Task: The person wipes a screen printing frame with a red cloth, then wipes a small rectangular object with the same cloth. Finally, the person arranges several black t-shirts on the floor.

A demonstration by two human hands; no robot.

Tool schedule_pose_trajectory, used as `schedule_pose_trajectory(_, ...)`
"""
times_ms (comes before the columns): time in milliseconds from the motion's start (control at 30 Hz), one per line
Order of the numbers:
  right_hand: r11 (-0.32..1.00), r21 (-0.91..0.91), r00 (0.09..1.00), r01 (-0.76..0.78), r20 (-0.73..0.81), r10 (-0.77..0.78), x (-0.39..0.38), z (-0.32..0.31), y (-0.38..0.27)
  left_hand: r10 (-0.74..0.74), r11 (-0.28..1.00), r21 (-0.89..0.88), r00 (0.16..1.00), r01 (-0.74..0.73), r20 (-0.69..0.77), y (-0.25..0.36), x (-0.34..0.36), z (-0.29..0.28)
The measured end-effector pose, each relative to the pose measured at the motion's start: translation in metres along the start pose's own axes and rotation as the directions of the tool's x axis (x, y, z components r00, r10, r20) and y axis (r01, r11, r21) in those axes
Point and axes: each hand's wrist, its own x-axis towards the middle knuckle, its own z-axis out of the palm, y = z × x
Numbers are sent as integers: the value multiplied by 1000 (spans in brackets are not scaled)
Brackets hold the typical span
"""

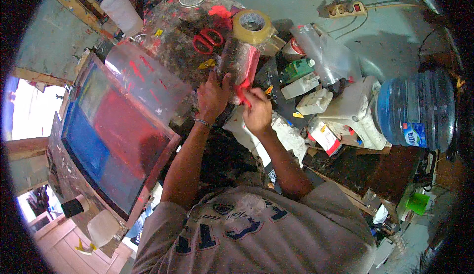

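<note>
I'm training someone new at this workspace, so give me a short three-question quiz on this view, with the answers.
1. True or false: the left hand holds the red-handled scissors.
2. Which lies left of both hands: A, the blue water jug; B, the framed mesh screen; C, the power strip?
3. Fill in: the blurred red item is in the ___ hand.
Key: 1. False; they lie beyond it. 2. B. 3. Right hand.

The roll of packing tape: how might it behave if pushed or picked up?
The roll of packing tape looks thickly wound, so it is probably stiff and fairly heavy for its size. Its open centre faces up, so a push would likely slide it; stood on its rim, it might roll.
</note>
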Motion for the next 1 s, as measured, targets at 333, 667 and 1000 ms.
schedule_pose_trajectory(333, 598, 631, 857, -494, 234, 460, 123, -35, 85, 44, 999, -33, 998, -42, 37, -2, 4, -5)
schedule_pose_trajectory(667, 944, -329, 988, 26, -133, -74, 105, 17, 80, 43, 996, -75, 999, -41, 16, -4, -2, -5)
schedule_pose_trajectory(1000, 1000, -21, 986, -11, -168, 8, 83, 21, 82, 4, 990, -142, 1000, -8, -26, 4, 1, -6)
